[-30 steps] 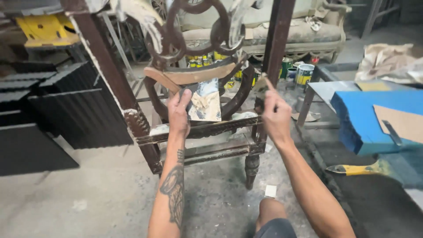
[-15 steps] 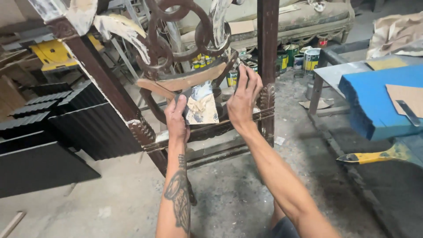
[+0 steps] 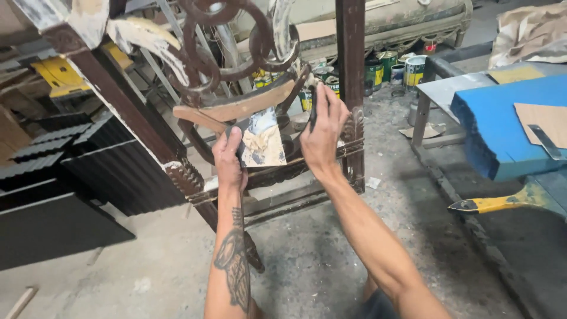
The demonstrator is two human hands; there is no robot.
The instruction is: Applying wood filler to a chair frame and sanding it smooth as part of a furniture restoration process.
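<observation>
Against the chair frame [image 3: 348, 88], the left hand [image 3: 229, 160] sits much as it did half a second ago, thumb and fingers pinched on the left edge of a worn sheet of sandpaper [image 3: 263, 142], which lies against the frame's dark curved back, just below the bare wooden rail [image 3: 242, 106]. The right hand [image 3: 322, 130] has shifted a little toward the frame's right post and now stands flat and upright, fingers together and pressed against the carved wood beside the sheet; whether it grips anything I cannot tell. The view has also pulled slightly rightward since then. Left of the frame lie black corrugated panels [image 3: 53, 153] and a yellow object [image 3: 59, 74]. Behind the frame, on the floor, stand several paint cans [image 3: 390, 65], some open, their contents too small to make out. Right of the frame a table [image 3: 437, 91] carries a blue foam block [image 3: 502, 124] with cardboard [image 3: 543, 118] on it, and below that a yellow-handled brush [image 3: 496, 204].
</observation>
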